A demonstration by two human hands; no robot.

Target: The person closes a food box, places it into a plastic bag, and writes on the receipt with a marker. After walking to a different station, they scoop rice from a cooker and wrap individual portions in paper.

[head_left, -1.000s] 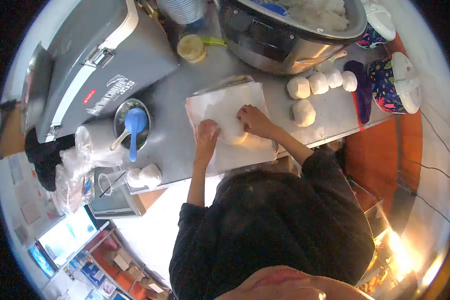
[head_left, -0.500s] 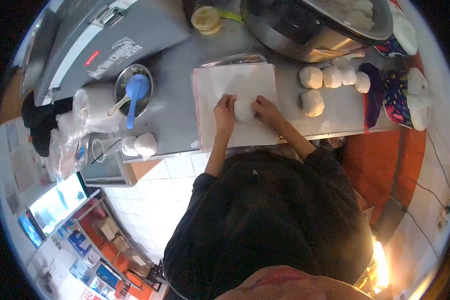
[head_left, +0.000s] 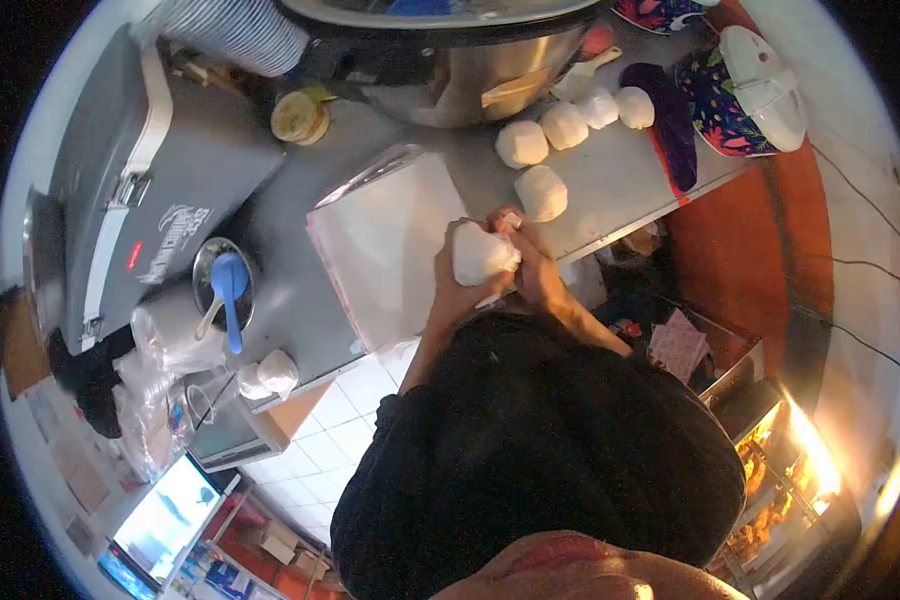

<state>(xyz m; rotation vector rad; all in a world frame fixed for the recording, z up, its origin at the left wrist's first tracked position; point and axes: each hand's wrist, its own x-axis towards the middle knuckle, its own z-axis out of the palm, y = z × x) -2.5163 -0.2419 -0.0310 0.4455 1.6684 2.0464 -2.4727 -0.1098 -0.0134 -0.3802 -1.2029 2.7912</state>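
A white rounded bundle (head_left: 478,254), which looks wrapped in paper, is held up in front of my body. My left hand (head_left: 450,292) curls around its left side and underside. On the right, my right hand (head_left: 532,262) is closed on the bundle's gathered, twisted edge, with a bit of white showing by the fingers. Below and to the left lies a stack of white paper sheets (head_left: 385,235) on the metal counter. Just beyond my right hand sits a similar white bundle (head_left: 542,193); several more white bundles (head_left: 522,145) stand in a row behind it.
A large cooker (head_left: 440,85) stands at the back, beside a jar (head_left: 300,118). At left are a grey cool box (head_left: 185,190), a bowl (head_left: 206,270) with a blue spoon (head_left: 229,285), and two white bundles (head_left: 268,375). A flowered container (head_left: 725,105) stands at right.
My hands have lifted the white bundle off the paper stack toward my body, my left hand now cupping it. The view has swung right, and the top sheets look shifted.
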